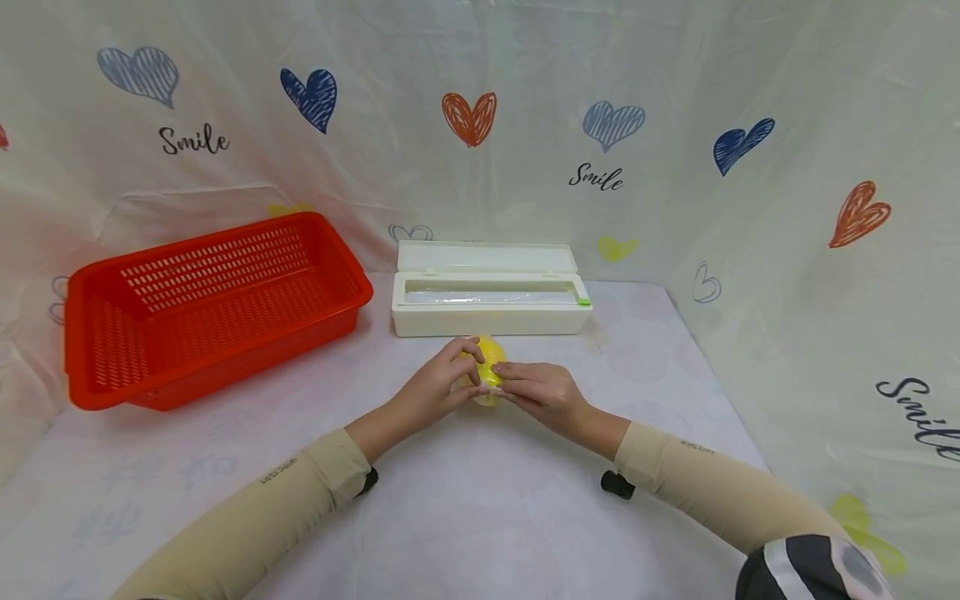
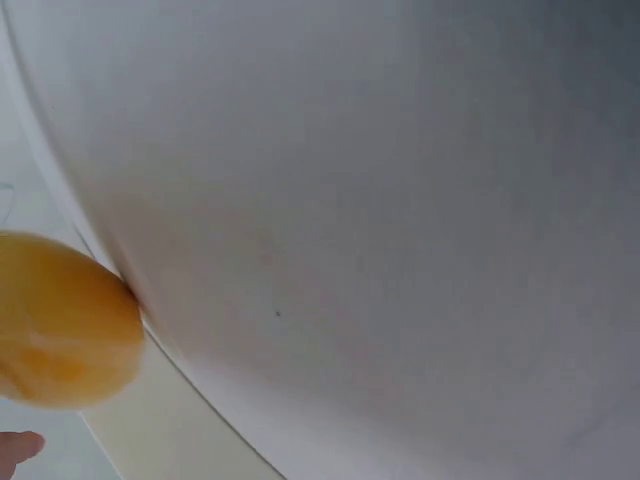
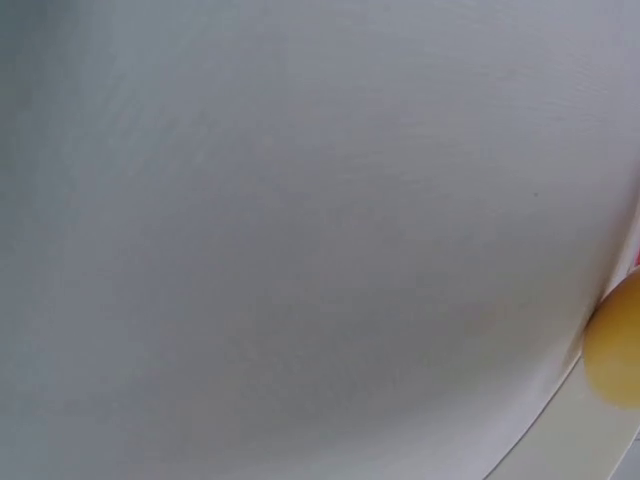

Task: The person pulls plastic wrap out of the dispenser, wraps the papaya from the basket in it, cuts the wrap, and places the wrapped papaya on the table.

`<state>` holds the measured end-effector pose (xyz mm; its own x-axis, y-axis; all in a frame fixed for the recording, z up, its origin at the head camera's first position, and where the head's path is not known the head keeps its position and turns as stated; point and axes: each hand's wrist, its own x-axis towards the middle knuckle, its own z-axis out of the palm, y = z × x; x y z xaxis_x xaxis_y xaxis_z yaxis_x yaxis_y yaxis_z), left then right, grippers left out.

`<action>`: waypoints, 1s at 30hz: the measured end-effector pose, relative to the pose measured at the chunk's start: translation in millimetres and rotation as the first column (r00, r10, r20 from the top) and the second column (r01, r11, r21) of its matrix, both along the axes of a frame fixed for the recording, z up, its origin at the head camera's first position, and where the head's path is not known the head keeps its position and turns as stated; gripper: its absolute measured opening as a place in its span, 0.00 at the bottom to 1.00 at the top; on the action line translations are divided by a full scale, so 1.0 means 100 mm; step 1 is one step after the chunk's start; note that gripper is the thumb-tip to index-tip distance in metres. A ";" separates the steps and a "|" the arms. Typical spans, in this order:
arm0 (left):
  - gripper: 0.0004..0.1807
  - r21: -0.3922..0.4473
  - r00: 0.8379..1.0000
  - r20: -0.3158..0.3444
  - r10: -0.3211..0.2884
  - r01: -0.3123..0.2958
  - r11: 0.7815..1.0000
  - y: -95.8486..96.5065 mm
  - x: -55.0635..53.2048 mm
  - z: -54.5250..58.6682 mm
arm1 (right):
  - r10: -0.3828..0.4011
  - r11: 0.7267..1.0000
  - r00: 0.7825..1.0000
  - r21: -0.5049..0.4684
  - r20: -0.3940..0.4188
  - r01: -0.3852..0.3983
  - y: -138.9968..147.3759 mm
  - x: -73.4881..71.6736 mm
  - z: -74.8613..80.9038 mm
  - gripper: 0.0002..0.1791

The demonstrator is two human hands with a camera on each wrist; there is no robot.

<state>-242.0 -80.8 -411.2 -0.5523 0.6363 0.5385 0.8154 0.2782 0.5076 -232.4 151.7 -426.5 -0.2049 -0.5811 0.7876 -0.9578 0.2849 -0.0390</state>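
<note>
A smooth yellow oval fruit [image 1: 491, 350] is held between both hands just in front of the white box, with shiny clear film [image 1: 487, 400] at its near end. My left hand [image 1: 438, 382] holds it from the left, fingers bent over its side. From the right, my right hand [image 1: 546, 397] grips its near part, and the fingertips of both hands meet at the film. The left wrist view shows the fruit [image 2: 65, 325] at the left edge with a fingertip below it. Only a slice of the fruit [image 3: 615, 345] appears in the right wrist view.
Behind the hands stands a white cling film dispenser [image 1: 491, 321], its lid raised and a clear roll [image 1: 491, 297] inside. A red plastic basket [image 1: 247, 367] sits at the back left. A white cloth covers the table [image 1: 480, 517], and a printed curtain hangs behind.
</note>
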 end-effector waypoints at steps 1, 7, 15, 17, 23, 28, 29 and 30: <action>0.14 0.011 0.999 0.037 0.006 -0.007 1.000 0.01 0.01 0.00 | -0.007 1.000 1.000 -0.007 0.012 0.007 0.00 0.00 0.00 0.07; 0.14 0.024 0.976 0.212 0.043 -0.049 0.999 0.05 0.04 0.04 | -0.079 0.996 0.994 -0.043 0.069 0.082 -0.03 0.05 0.02 0.10; 0.11 -0.020 0.939 0.324 0.113 -0.113 0.993 0.12 0.00 0.10 | -0.154 0.979 0.965 -0.095 0.214 0.178 -0.06 0.06 0.07 0.10; 0.11 -0.044 0.926 0.352 0.134 -0.126 0.991 0.13 -0.01 0.12 | -0.143 0.974 0.947 -0.130 0.289 0.186 -0.07 0.05 0.08 0.10; 0.14 -0.142 0.908 0.360 0.213 -0.173 0.975 0.12 -0.01 0.15 | -0.089 0.952 0.812 -0.191 0.576 0.240 -0.08 0.03 0.11 0.06; 0.20 -0.192 0.894 0.366 0.258 -0.199 0.961 0.11 0.02 0.14 | -0.027 0.925 0.535 -0.182 0.845 0.334 -0.08 0.02 0.08 0.03; 0.20 -0.198 0.895 0.362 0.261 -0.200 0.960 0.10 0.03 0.13 | -0.007 0.922 0.486 -0.182 0.874 0.341 -0.08 0.01 0.07 0.04; 0.21 -0.198 0.899 0.353 0.261 -0.201 0.959 0.10 0.04 0.12 | 0.007 0.921 0.440 -0.177 0.898 0.346 -0.07 -0.01 0.06 0.05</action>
